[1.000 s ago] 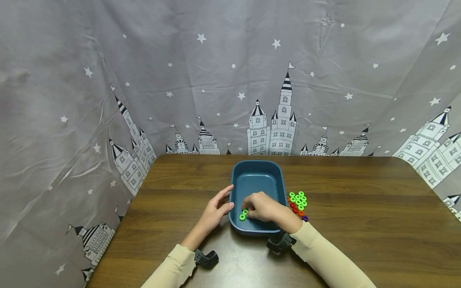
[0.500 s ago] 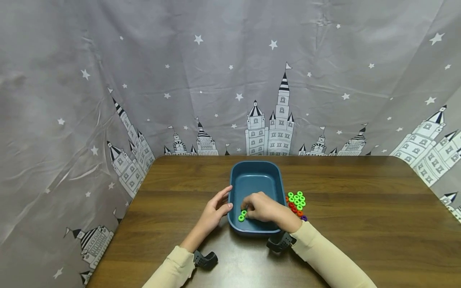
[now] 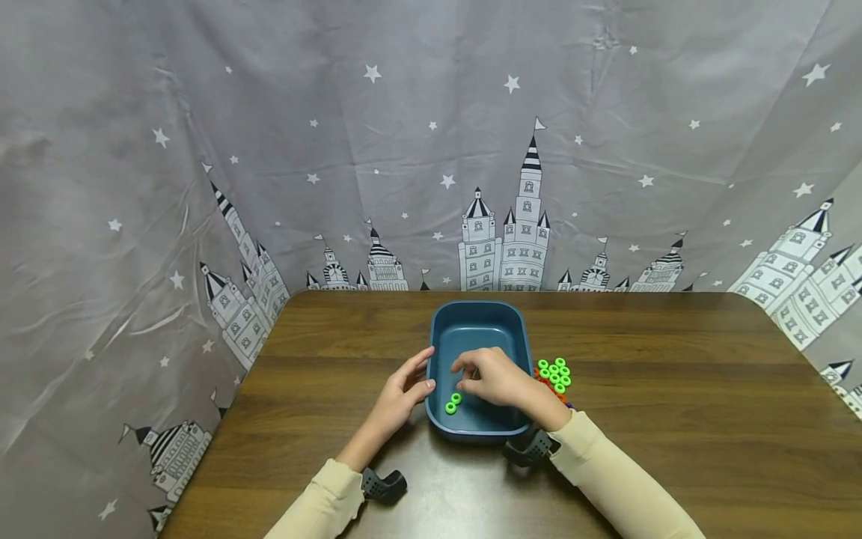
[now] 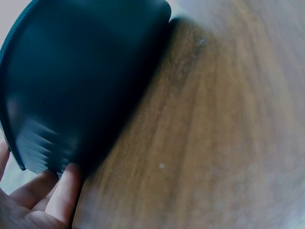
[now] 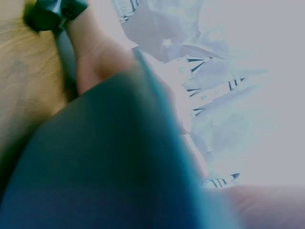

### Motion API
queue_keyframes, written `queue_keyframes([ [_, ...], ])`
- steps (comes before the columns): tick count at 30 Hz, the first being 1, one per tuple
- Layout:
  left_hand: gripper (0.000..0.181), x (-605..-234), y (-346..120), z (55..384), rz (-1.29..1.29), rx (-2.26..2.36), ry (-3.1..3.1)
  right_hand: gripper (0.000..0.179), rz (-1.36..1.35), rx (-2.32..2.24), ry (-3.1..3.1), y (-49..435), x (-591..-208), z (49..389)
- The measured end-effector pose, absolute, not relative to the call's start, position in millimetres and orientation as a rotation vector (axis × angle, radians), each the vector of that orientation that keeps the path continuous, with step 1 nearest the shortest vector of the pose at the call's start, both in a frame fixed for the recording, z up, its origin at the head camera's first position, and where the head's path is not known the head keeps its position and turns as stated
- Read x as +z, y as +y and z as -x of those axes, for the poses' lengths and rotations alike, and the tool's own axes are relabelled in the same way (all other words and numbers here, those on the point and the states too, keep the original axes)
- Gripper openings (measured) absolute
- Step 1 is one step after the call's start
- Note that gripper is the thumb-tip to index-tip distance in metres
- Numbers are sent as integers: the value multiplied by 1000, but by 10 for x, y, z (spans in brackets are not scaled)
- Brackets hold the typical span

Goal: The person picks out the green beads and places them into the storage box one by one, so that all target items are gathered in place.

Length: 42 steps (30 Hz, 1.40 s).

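A blue rectangular bin (image 3: pixel 480 340) stands on the table, its outer wall filling much of both wrist views. My left hand (image 3: pixel 399 393) rests its fingertips against the bin's left side, fingers mostly straight; in the left wrist view the fingers (image 4: pixel 66 195) touch the dark wall. Over the inside of the bin is my right hand (image 3: pixel 494 376), fingers bent loosely with thumb and index apart and no object showing between them. Just below its fingertips, two small green rings (image 3: pixel 450 408) lie on the bin floor near the left wall.
Right of the bin, a loose cluster of green rings (image 3: pixel 554 378) lies on the wooden table (image 3: pixel 673 389), with red, orange and purple ones partly behind the right forearm. A grey castle-print curtain (image 3: pixel 404 150) hangs behind the table.
My right hand has lifted slightly up and away from the two green rings, which stay on the bin floor. The left hand keeps its place at the bin's side.
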State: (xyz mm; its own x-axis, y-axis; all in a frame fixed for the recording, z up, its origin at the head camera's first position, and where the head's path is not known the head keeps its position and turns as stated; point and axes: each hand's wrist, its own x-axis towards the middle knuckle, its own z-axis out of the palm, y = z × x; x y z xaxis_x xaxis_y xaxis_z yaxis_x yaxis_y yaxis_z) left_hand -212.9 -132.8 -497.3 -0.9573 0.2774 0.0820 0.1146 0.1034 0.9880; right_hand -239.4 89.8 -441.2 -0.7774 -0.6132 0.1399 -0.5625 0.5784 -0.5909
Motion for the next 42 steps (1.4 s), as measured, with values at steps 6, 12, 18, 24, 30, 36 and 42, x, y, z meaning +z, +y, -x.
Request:
queue_keyframes([
  [6,57,-4983,-1329,2143,-393,1977,2259,23,989,-1048,2788,1032,-4271,2412],
  [12,57,-4976,-1325,2129,-384,1977,2258,21,887,-1140,2853,1268,-4160,2415],
  [18,57,-4980,-1322,2129,-380,1978,2257,20,767,-1177,2917,1553,-4150,2412],
  [24,56,-4990,-1324,2134,-371,1988,2261,20,683,-1186,2986,1828,-4188,2408],
  [30,56,-4997,-1328,2137,-366,1982,2277,19,624,-1156,3039,2048,-4274,2367],
  [36,57,-5001,-1327,2135,-383,1977,2277,20,588,-1090,3099,2226,-4420,2311],
  [42,57,-4994,-1327,2132,-385,1979,2270,20,585,-1060,3142,2373,-4575,2256],
])
